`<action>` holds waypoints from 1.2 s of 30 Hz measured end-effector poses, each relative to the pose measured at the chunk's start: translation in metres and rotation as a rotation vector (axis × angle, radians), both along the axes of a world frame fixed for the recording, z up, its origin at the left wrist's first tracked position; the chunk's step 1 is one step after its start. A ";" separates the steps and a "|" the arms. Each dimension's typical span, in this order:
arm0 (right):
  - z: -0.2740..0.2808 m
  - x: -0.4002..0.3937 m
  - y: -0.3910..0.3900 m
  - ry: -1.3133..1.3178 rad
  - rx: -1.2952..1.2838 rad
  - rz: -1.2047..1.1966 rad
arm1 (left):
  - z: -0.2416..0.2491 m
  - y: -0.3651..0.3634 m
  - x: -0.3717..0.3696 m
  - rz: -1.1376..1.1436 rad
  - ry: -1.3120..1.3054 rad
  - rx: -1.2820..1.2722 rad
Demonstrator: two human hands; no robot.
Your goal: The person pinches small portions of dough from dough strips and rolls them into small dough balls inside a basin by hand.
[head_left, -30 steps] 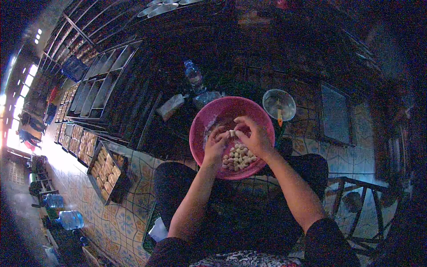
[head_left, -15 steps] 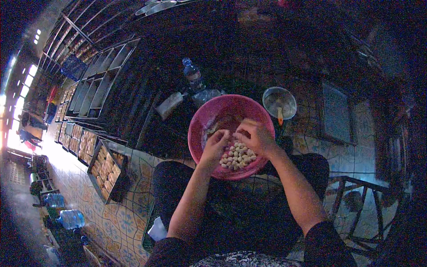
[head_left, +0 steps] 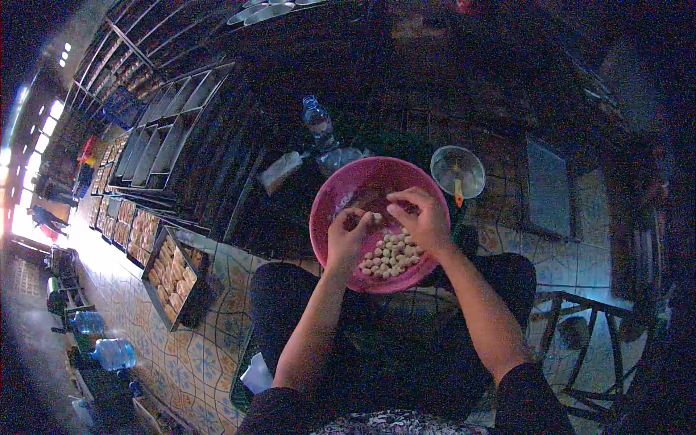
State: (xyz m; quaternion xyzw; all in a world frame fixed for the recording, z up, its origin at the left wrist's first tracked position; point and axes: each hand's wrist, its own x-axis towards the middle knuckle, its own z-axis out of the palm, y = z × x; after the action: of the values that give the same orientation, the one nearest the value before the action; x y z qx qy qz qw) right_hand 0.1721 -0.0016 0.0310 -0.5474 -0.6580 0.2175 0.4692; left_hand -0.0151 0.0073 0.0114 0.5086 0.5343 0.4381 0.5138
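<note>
A pink basin (head_left: 320,246) rests between my knees. Several small pale rounded pieces (head_left: 391,255) lie heaped in its near part; their kind is too blurred to tell. Over the basin's left side, my left hand (head_left: 346,238) pinches one small whitish piece (head_left: 377,217) at the tips of thumb and forefinger. My right hand (head_left: 426,223) hovers just right of it, above the heap, its thumb and forefinger apart with nothing visible between them. Some whitish, thin scraps (head_left: 344,203) show on the basin's inner left wall.
Beyond the basin stand a plastic bottle (head_left: 318,122) and a small pale bag (head_left: 281,172). A metal bowl (head_left: 457,161) with an orange-handled utensil is at the right. Trays of bread rolls (head_left: 172,279) line the tiled floor leftward. A metal-framed stool (head_left: 591,319) stands right.
My hands have drawn apart from being close together over the basin. The right hand's fingers have spread, and a whitish piece now shows at my left fingertips.
</note>
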 end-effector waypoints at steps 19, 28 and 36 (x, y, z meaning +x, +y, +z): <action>0.001 0.040 0.009 0.333 -0.205 -0.181 | 0.014 0.005 -0.043 -0.114 0.742 0.399; -0.016 0.054 0.014 0.424 -0.320 -0.045 | -0.027 0.025 -0.044 -0.410 1.073 0.220; -0.049 0.034 0.017 0.095 -0.030 -0.007 | -0.132 0.044 -0.033 -0.253 1.006 0.123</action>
State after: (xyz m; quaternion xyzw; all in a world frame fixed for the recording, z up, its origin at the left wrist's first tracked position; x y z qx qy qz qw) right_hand 0.2059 0.0154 -0.0177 -0.5457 -0.6297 0.2515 0.4924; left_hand -0.0486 0.0515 -0.1206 0.7460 0.6228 0.1044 0.2116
